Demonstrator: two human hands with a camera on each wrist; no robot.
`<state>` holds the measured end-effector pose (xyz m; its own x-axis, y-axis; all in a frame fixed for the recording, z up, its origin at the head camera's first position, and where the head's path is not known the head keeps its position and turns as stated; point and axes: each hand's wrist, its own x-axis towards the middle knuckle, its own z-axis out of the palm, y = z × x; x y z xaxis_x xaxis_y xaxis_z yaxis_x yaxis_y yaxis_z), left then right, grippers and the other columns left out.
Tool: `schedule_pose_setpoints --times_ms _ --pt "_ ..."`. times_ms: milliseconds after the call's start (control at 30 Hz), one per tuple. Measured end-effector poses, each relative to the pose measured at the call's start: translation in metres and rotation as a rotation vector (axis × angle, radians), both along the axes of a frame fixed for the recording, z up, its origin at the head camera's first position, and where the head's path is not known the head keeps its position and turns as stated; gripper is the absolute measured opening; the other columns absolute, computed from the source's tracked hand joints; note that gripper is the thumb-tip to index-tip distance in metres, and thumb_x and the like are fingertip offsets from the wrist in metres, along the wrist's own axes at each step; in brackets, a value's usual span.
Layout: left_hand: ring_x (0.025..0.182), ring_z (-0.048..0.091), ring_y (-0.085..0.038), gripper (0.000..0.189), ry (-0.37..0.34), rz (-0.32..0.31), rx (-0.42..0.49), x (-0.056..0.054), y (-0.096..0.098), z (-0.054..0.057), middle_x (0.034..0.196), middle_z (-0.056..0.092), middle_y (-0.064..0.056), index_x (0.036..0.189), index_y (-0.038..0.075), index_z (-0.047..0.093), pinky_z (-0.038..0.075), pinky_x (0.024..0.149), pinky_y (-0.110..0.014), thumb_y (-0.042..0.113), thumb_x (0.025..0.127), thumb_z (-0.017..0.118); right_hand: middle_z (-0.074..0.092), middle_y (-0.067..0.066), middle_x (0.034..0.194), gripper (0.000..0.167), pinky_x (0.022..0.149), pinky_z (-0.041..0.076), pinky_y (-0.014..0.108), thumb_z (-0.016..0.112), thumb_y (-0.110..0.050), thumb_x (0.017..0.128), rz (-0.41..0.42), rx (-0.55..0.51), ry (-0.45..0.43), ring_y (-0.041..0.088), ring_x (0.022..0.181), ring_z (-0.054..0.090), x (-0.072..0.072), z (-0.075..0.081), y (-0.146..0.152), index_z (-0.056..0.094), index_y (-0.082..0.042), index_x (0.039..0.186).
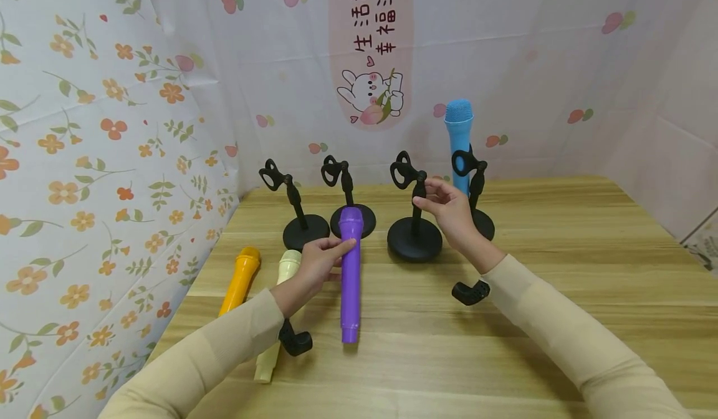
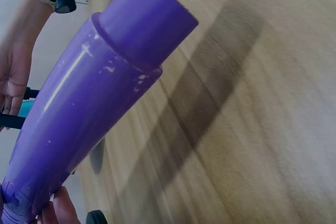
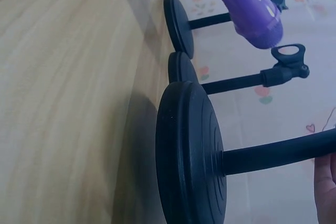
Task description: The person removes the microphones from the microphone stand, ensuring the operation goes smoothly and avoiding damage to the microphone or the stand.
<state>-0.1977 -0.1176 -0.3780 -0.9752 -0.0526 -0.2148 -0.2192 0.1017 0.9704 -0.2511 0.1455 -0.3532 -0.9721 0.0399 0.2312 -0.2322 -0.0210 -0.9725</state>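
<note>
My left hand (image 1: 314, 270) grips a purple microphone (image 1: 350, 282) around its body, head end pointing away and bare end toward me. The left wrist view shows the microphone (image 2: 89, 98) over the wooden table, its shadow falling apart from it. With thumb and fingers, my right hand (image 1: 453, 214) holds the upright pole of a black microphone stand (image 1: 415, 241), whose clip at the top holds nothing. That stand's round base (image 3: 189, 156) looks slightly tilted in the right wrist view. Just behind my right hand, a blue microphone (image 1: 459, 132) stands upright at the rightmost stand (image 1: 477, 185).
Two more black stands, one at left (image 1: 305, 232) and one beside it (image 1: 367, 219), have bare clips. An orange microphone (image 1: 241, 277) and a cream microphone (image 1: 288, 265) lie at left, partly behind my left arm. A patterned cloth (image 1: 269, 63) hangs behind the table (image 1: 561, 282).
</note>
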Motion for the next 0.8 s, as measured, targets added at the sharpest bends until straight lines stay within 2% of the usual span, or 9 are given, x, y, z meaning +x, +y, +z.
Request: schedule_pose_setpoints --times_ms 300,533,800 --pt "0.081 0.062 -0.023 0.047 -0.048 -0.039 -0.020 0.004 -0.008 -0.003 0.099 0.065 -0.012 0.115 0.002 0.066 0.056 0.060 -0.033 0.036 0.084 0.078 0.060 0.001 0.106 0.041 0.096 0.047 0.032 0.073 -0.011 0.089 -0.008 0.005 0.000 0.017 0.104 0.056 -0.013 0.004 -0.004 0.058 -0.003 0.126" --pt "0.079 0.061 -0.022 0.046 -0.087 -0.041 -0.030 0.006 -0.011 -0.006 0.096 0.065 -0.013 0.113 0.001 0.066 0.055 0.056 -0.030 0.034 0.084 0.078 0.059 0.003 0.109 0.047 0.100 0.045 0.037 0.073 -0.016 0.089 -0.040 0.038 -0.030 0.019 0.110 0.056 -0.021 0.008 -0.008 0.056 -0.004 0.130" --pt "0.077 0.061 -0.020 0.047 -0.107 -0.036 -0.067 0.007 -0.013 -0.012 0.097 0.065 -0.013 0.111 0.001 0.066 0.055 0.054 -0.029 0.036 0.083 0.079 0.058 0.005 0.113 0.046 0.099 0.045 0.037 0.073 -0.016 0.089 -0.049 0.046 -0.018 0.020 0.109 0.054 -0.031 0.009 -0.011 0.057 -0.004 0.130"
